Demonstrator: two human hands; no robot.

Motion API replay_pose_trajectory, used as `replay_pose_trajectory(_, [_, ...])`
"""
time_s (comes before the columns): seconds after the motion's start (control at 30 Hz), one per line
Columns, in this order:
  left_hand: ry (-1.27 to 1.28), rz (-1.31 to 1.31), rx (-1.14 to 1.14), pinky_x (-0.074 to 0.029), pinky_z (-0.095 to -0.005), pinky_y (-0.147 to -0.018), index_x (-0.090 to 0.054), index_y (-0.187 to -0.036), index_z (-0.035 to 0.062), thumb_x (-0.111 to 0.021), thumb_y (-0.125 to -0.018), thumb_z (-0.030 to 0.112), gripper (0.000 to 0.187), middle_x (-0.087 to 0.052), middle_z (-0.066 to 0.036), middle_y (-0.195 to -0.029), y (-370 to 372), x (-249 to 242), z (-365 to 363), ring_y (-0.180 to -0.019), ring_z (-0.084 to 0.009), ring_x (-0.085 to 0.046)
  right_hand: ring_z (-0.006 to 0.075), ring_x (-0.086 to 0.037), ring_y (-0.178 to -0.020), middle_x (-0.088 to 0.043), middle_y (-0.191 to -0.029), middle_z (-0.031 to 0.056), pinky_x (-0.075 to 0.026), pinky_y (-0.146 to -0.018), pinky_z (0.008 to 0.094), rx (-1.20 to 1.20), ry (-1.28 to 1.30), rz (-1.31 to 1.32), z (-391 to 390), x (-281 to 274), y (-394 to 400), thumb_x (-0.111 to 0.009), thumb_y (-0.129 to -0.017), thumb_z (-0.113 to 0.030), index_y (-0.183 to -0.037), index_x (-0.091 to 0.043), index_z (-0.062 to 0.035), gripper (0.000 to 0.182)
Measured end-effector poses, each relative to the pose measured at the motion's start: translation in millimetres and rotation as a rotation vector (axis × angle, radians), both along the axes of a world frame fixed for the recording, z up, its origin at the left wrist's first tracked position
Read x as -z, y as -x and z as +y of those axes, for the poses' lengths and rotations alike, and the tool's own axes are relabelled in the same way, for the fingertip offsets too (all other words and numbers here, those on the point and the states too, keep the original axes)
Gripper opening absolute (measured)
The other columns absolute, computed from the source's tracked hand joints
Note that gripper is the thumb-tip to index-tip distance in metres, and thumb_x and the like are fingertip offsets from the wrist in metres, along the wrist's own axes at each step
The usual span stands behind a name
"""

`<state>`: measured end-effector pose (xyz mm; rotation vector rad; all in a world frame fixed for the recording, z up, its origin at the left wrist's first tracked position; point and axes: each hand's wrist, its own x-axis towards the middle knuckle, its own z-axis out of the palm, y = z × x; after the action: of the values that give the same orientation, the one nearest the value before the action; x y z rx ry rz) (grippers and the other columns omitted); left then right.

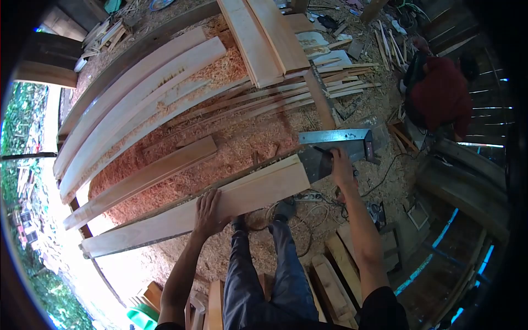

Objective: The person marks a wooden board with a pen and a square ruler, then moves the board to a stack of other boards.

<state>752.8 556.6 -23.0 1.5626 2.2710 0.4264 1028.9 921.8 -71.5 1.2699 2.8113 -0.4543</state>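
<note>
A long pale plank (258, 190) lies across a narrow bench beam in front of me. My left hand (207, 213) rests on the plank's middle, fingers stretched over its top face. Just past the plank's right end, my right hand (342, 166) is closed round a thin dark object (323, 150), whose kind I cannot make out. Close above that hand lies a metal square (335, 136), its short arm pointing down on the right. Under the right hand is a dark flat surface (317, 166), partly hidden.
Stacked boards (267, 41) stand at the top centre. Curved planks (143, 99) and wood shavings (236, 157) spread beyond the bench. A person in red (440, 93) crouches at the right. A cable (385, 176) crosses the floor; timber pieces (333, 286) lie by my legs.
</note>
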Motion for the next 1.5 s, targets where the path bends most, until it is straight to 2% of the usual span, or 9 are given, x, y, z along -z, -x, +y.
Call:
replay_pose_trajectory(0.17, [0.044, -0.009, -0.012, -0.022, -0.0505, -0.102, -0.031, -0.134, 0.0007, -0.074, -0.06, 0.048, 0.097, -0.035, -0.02, -0.133, -3, -8, 2, -0.123, -0.0378, -0.033, 0.0352, -0.047, -0.107, -0.044, -0.12, 0.0161, -0.039, -0.09, 0.0417, 0.094, -0.006, 0.107, -27, -27, 14, -0.05, -0.081, -0.001, -0.116, -0.048, -0.0041, 0.035])
replay_pose_trajectory(0.37, [0.008, 0.055, -0.056, -0.024, -0.0505, -0.101, -0.034, -0.131, 0.001, -0.079, -0.057, 0.041, 0.096, -0.04, -0.02, -0.123, -2, 9, -8, -0.116, -0.037, -0.038, 0.0345, -0.042, -0.117, -0.036, -0.133, 0.0149, -0.037, -0.098, 0.0398, -0.217, 0.42, 0.227, -59, -64, 27, -0.063, -0.073, -0.001, -0.131, -0.034, -0.0074, 0.066])
replay_pose_trajectory(0.53, [0.055, 0.025, -0.051, -0.026, -0.0491, -0.101, -0.032, -0.132, -0.0004, -0.079, -0.058, 0.038, 0.095, -0.039, -0.02, -0.126, -1, 13, -5, -0.117, -0.0378, -0.036, 0.031, -0.035, -0.124, -0.028, -0.14, 0.0109, -0.036, -0.1, 0.0402, -0.461, 0.316, -0.112, -54, -75, 33, -0.076, -0.064, -0.012, -0.136, -0.029, -0.0106, 0.086])
replay_pose_trajectory(0.77, [0.189, 0.012, -0.085, -0.018, -0.0476, -0.109, -0.023, -0.136, -0.0004, -0.079, -0.057, 0.035, 0.103, -0.031, -0.02, -0.134, 8, -17, -35, -0.127, -0.0351, -0.027, 0.0288, -0.03, -0.128, -0.024, -0.143, 0.0107, -0.028, -0.104, 0.0416, -0.645, 0.213, -0.048, -88, -100, 75, -0.075, -0.066, -0.025, -0.137, -0.028, -0.0065, 0.088])
replay_pose_trajectory(1.0, [0.256, 0.104, -0.34, -0.013, -0.0497, -0.109, -0.019, -0.137, 0.0012, -0.081, -0.056, 0.031, 0.106, -0.027, -0.017, -0.14, 80, -17, -182, -0.133, -0.0328, -0.019, 0.0299, -0.026, -0.131, -0.029, -0.14, 0.0161, -0.023, -0.107, 0.0434, -0.754, 0.286, 0.019, -221, -96, 168, -0.074, -0.068, -0.024, -0.136, -0.029, -0.0046, 0.084])
replay_pose_trajectory(1.07, [0.286, 0.123, -0.346, -0.013, -0.0505, -0.109, -0.018, -0.138, 0.002, -0.081, -0.055, 0.031, 0.108, -0.027, -0.016, -0.14, 103, -23, -223, -0.133, -0.0325, -0.019, 0.035, -0.027, -0.129, -0.03, -0.138, 0.0179, -0.025, -0.105, 0.0454, -0.812, 0.262, 0.116, -267, -79, 192, -0.078, -0.061, -0.022, -0.133, -0.033, -0.004, 0.087])
replay_pose_trajectory(1.27, [0.36, 0.103, -0.236, -0.012, -0.0522, -0.109, -0.017, -0.139, 0.0045, -0.082, -0.052, 0.03, 0.111, -0.027, -0.013, -0.14, 171, -29, -318, -0.134, -0.0308, -0.018, 0.0384, -0.031, -0.124, -0.038, -0.129, 0.018, -0.022, -0.105, 0.0492, -0.778, 0.181, 0.091, -358, -67, 244, -0.079, -0.056, -0.02, -0.129, -0.039, -0.005, 0.085])
replay_pose_trajectory(1.37, [0.46, 0.189, -0.196, -0.012, -0.0527, -0.109, -0.022, -0.137, 0.003, -0.081, -0.051, 0.034, 0.109, -0.028, -0.014, -0.14, 203, -15, -341, -0.133, -0.0307, -0.021, 0.0385, -0.034, -0.121, -0.04, -0.126, 0.0184, -0.022, -0.104, 0.0523, -0.79, 0.115, 0.048, -372, -51, 259, -0.077, -0.057, -0.017, -0.128, -0.041, -0.0051, 0.08])
replay_pose_trajectory(1.5, [0.349, 0.174, -0.077, -0.016, -0.0534, -0.107, -0.036, -0.128, -0.0005, -0.081, -0.049, 0.037, 0.098, -0.04, -0.016, -0.125, 224, 5, -353, -0.121, -0.0329, -0.034, 0.0381, -0.036, -0.118, -0.041, -0.122, 0.0189, -0.022, -0.102, 0.0562, -0.812, 0.027, -0.002, -373, -42, 262, -0.071, -0.063, -0.013, -0.126, -0.042, -0.0065, 0.069])
